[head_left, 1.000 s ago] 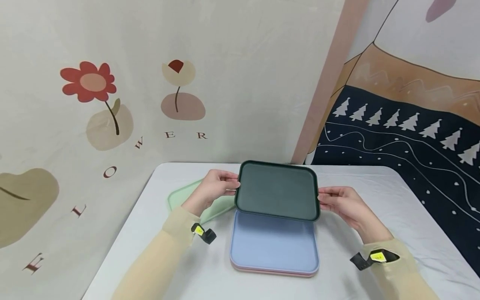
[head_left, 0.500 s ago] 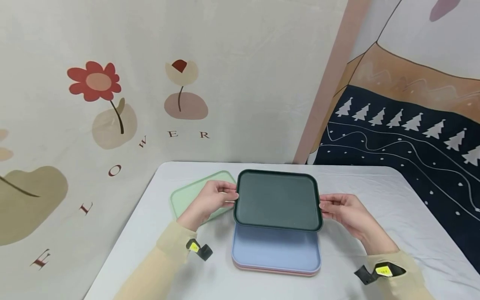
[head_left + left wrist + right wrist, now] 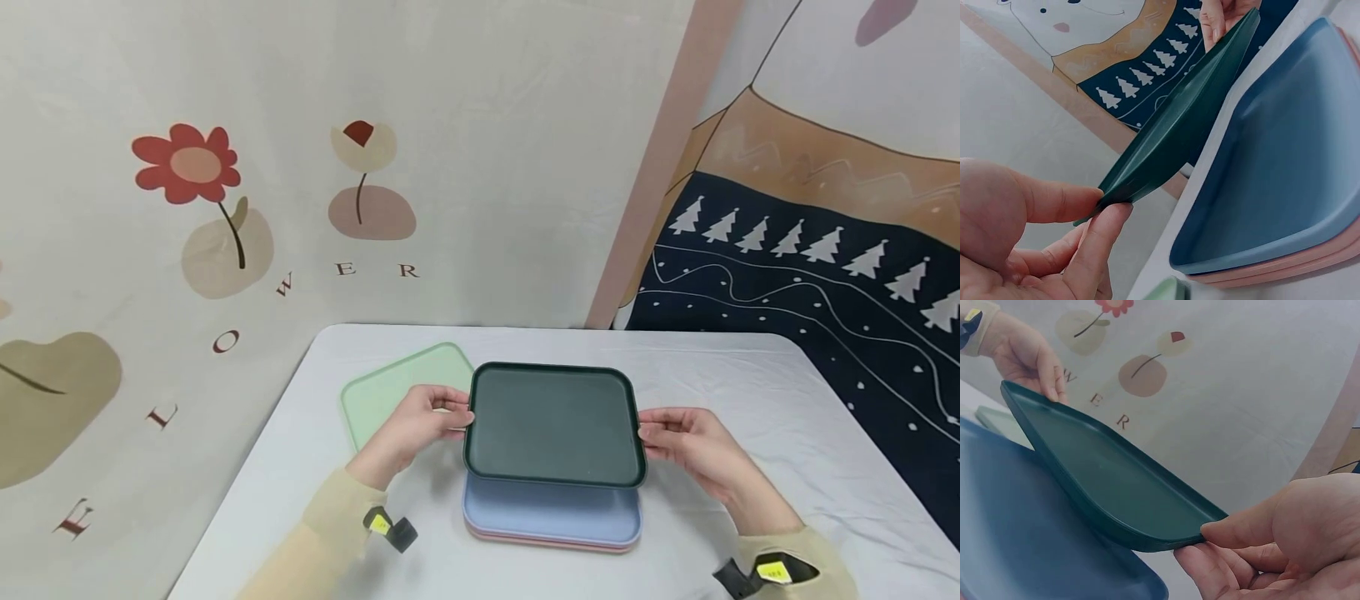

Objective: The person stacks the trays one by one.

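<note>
A dark green rectangular tray point(image 3: 555, 425) is held up between both hands. My left hand point(image 3: 416, 429) pinches its left short edge, thumb on top and fingers beneath, as the left wrist view shows. At the opposite short edge my right hand point(image 3: 697, 454) pinches the rim the same way. Below the green tray point(image 3: 1110, 475) a blue tray point(image 3: 551, 512) lies on top of pink ones, whose pink rims point(image 3: 1285, 269) show under it. In the wrist views the green tray hangs above the blue tray point(image 3: 1285, 144) with a gap between them.
A light green tray point(image 3: 393, 387) lies at an angle on the white-covered table point(image 3: 750, 375), behind my left hand and partly covered by it. A printed curtain point(image 3: 487, 167) hangs at the table's back edge, and a dark patterned cloth point(image 3: 810, 275) at the right.
Both hands have brought the dark green tray down and nearer to me, so it covers more of the blue tray in the head view. More of the light green tray shows.
</note>
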The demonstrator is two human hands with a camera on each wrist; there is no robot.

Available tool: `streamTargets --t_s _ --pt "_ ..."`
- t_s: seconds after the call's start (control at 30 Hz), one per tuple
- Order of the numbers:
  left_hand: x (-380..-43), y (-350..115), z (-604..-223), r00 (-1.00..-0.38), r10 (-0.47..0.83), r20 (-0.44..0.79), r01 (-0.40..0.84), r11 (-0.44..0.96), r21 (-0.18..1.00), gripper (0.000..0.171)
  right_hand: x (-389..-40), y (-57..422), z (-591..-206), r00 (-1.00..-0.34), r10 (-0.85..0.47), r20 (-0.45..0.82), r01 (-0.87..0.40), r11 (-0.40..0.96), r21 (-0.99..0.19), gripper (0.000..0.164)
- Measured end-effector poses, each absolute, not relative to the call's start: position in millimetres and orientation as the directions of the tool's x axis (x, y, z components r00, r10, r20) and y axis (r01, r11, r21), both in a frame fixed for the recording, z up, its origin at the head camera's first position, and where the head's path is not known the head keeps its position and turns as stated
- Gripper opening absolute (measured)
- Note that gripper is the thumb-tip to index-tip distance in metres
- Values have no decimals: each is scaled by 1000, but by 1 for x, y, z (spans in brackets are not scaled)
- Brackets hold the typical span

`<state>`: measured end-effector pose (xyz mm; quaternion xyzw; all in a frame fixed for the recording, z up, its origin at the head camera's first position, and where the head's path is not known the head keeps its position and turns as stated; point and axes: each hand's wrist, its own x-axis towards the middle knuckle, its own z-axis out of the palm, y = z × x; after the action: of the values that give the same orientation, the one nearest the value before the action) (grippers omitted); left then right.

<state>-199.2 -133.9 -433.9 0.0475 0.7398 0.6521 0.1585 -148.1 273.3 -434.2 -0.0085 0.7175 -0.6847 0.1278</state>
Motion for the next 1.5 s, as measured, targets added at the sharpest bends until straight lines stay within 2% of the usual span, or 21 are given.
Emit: streamTargets --t_s 0.37,0.7,1.3,1.5 --pt "-184 -138 -446 -935 299 -189 -152 145 978 31 -138 275 -444 -957 -235 -172 161 63 -985 41" --pt "-174 -140 -454 -933 295 -206 -171 138 975 31 -133 272 -452 -951 -227 -209 194 86 -977 43" --pt "-167 -142 -466 -925 291 -243 -199 172 965 28 -126 272 -464 -941 -262 -213 206 55 -977 35" --pt "-166 -142 -468 -923 289 -254 -207 183 961 30 -123 272 -469 -935 -277 -222 212 66 -975 37"
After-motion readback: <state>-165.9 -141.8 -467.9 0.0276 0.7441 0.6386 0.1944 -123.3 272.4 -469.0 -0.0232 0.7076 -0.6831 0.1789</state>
